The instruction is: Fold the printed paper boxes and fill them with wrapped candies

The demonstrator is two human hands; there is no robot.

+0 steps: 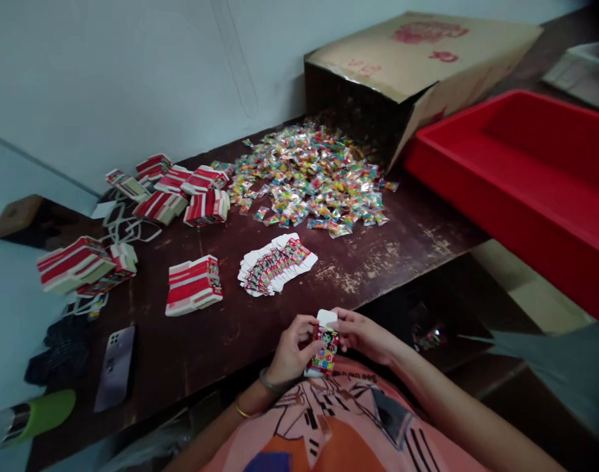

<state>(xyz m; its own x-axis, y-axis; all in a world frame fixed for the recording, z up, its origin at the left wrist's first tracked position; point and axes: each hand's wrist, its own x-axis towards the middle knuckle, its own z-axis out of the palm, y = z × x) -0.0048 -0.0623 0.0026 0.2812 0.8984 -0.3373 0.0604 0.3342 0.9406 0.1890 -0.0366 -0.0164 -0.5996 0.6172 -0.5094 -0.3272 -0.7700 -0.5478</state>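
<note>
A small printed candy box (325,347) with a white end flap is held upright just in front of my body, past the table's front edge. My left hand (298,347) grips its left side, thumb across the printed face. The fingers of my right hand (357,332) pinch the box near its white top flap. Beyond my hands on the table lies a fanned row of flat printed boxes (277,263) with white flaps. Left of it sits a stack of red and white flat boxes (194,285). Farther back spreads a heap of small wrapped candies (314,177).
A cardboard carton (422,52) lies open behind the candies. At the right a red plastic tray (525,170) overhangs the table's edge. More stacks of flat boxes (181,187), a phone (115,367), a green bottle (44,416) and a wooden block (21,216) are at the left.
</note>
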